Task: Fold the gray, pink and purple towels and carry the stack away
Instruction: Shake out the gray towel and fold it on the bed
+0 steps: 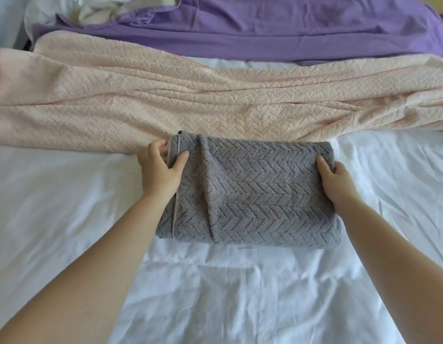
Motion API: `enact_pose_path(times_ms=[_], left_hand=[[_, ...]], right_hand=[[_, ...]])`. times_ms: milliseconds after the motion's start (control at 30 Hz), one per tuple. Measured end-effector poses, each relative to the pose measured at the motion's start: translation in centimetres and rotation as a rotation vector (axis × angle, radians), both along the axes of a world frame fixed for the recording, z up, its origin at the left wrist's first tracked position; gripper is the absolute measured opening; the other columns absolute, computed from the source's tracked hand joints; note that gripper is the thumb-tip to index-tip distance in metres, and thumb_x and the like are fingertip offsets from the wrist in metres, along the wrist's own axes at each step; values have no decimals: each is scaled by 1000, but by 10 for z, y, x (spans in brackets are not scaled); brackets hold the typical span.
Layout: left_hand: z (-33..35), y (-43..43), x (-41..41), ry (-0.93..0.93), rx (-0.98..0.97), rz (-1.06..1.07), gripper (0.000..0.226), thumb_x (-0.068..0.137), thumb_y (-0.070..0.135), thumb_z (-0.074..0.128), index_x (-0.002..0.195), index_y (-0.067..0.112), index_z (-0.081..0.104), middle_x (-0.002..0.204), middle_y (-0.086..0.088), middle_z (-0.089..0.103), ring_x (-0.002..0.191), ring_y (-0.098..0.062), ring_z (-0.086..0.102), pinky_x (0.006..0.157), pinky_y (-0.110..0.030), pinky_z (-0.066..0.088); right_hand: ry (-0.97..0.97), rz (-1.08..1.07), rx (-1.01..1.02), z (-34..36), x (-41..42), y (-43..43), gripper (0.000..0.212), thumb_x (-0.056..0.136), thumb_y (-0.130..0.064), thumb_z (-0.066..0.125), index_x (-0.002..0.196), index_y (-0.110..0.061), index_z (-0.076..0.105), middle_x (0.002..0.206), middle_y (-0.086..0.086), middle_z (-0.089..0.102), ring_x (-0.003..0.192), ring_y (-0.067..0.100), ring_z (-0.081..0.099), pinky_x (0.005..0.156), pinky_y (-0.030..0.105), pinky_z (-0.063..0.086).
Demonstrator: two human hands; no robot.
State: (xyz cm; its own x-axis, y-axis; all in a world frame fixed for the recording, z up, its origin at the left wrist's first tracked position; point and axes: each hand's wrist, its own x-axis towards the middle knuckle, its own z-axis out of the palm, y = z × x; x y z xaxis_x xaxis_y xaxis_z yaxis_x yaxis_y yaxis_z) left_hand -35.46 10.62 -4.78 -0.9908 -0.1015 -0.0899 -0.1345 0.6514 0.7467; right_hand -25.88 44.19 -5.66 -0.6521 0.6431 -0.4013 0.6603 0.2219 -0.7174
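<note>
The folded gray towel (260,192) lies on the white bedsheet (240,294) at the centre of the view. The left hand (158,170) pinches its hemmed edge at 9 o'clock, thumb on top. The right hand (337,180) grasps its edge at 3 o'clock, thumb on top and fingers hidden. The pink towel (190,103) lies unfolded at 12 o'clock, touching the gray one, and the purple towel (265,33) lies beyond it.
</note>
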Motion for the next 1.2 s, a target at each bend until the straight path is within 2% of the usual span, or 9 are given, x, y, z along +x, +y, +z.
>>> enact_pose_path(times_ms=[100, 233, 400, 533, 633, 767, 867, 1033, 1200], left_hand=[[11, -10, 28, 193, -57, -4, 30, 81, 37, 70, 92, 13, 57, 93, 1, 51, 92, -23, 51, 77, -35, 43], [11, -18, 75, -58, -41, -24, 31, 80, 49, 66, 80, 21, 56, 77, 4, 60, 74, -15, 56, 68, -29, 42], [5, -26, 113, -107, -138, 13, 29, 83, 52, 62, 76, 26, 54, 67, 15, 55, 73, -19, 56, 65, -31, 44], [3, -20, 133, 49, -39, 24, 21, 93, 30, 58, 82, 12, 56, 68, 0, 58, 72, -30, 57, 59, -34, 40], [12, -19, 122, 150, 91, 145, 21, 98, 30, 49, 90, 11, 52, 67, 11, 50, 74, -32, 56, 59, -31, 34], [13, -30, 93, 268, -38, 99, 27, 98, 31, 48, 95, 5, 56, 72, -6, 61, 73, -39, 59, 59, -40, 42], [-10, -41, 103, 139, -127, 60, 27, 98, 30, 47, 98, 5, 57, 80, -16, 66, 77, -42, 60, 59, -41, 39], [-16, -47, 92, -23, -84, -12, 31, 96, 44, 44, 73, 23, 44, 64, 3, 51, 72, -31, 55, 58, -34, 32], [2, -18, 28, -32, -87, -105, 34, 90, 59, 45, 90, 26, 50, 73, 14, 53, 71, -16, 53, 62, -31, 37]], right_hand=[[26, -49, -24, 3, 18, -3, 45, 87, -57, 52, 114, -21, 49, 98, -4, 58, 77, 8, 54, 68, 26, 40], [55, -135, -102, 4, 54, -9, 51, 86, -56, 54, 120, -18, 51, 114, -1, 62, 98, 19, 60, 84, 36, 48], [106, -259, 33, -6, 94, -33, 38, 89, -49, 55, 99, -13, 56, 94, 0, 59, 90, 18, 54, 76, 30, 36], [133, -258, 98, -12, 107, -52, 33, 95, -43, 48, 93, -10, 51, 87, 2, 53, 84, 19, 49, 73, 30, 32], [153, -197, 223, -7, 103, -49, 31, 99, -38, 41, 95, -9, 47, 86, 6, 51, 83, 22, 47, 72, 31, 31], [244, -147, 357, 10, 86, -36, 29, 99, -35, 38, 95, -7, 44, 84, 3, 47, 80, 20, 42, 68, 28, 26], [136, -70, 293, 3, 88, -43, 29, 99, -38, 38, 94, -9, 43, 85, 4, 51, 81, 23, 46, 70, 33, 31], [58, -43, 263, -6, 96, -29, 40, 95, -48, 41, 95, -10, 53, 88, 5, 55, 86, 23, 50, 74, 33, 34], [100, -24, 181, 11, 51, -8, 49, 88, -58, 41, 95, -11, 54, 85, 3, 54, 81, 20, 50, 70, 30, 32]])
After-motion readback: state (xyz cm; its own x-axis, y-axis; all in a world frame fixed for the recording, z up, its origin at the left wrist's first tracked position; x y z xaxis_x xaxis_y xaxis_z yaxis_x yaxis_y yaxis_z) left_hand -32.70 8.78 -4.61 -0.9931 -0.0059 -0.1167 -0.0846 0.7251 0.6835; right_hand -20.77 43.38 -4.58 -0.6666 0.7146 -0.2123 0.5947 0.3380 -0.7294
